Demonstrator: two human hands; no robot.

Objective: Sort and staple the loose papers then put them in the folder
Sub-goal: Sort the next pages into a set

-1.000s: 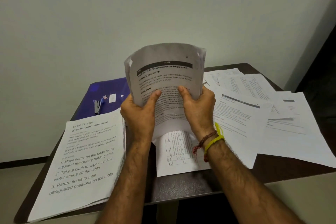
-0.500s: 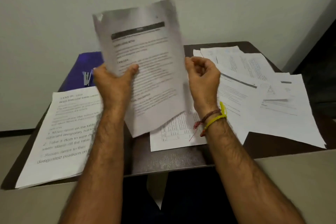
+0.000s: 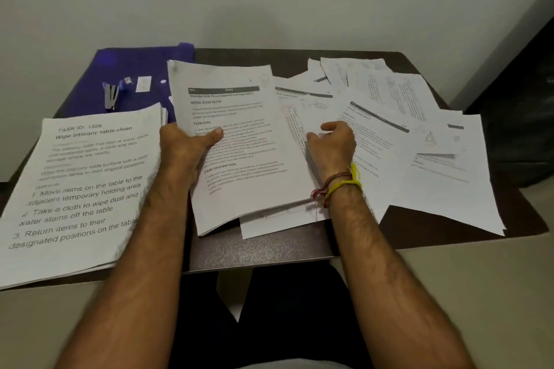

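Now, items listed from the near edge of the desk outward:

1. Dark brown laminate desk (image 3: 263,252): bare strip at its near edge, between the forearms.
2. Large-print white stack headed "Wipe balcony table clean" (image 3: 81,189): lies flat at near left, untouched.
3. Sorted sheaf of white printed pages with a dark header bar (image 3: 239,147): held upright in the air a second ago, now lowered onto the desk centre over loose sheets. Judgement: sorted and squared, ready for stapling.
4. Left hand (image 3: 186,144): grips the sheaf's left edge, thumb on top.
5. Right hand (image 3: 332,144): off the sheaf since half a second ago, fingers loosely curled, holding nothing, beside its right edge.
6. Scattered loose white papers (image 3: 434,141): right half, unsorted.
7. Small blue-and-silver stapler (image 3: 112,96): on the blue plastic folder (image 3: 135,66), far left.
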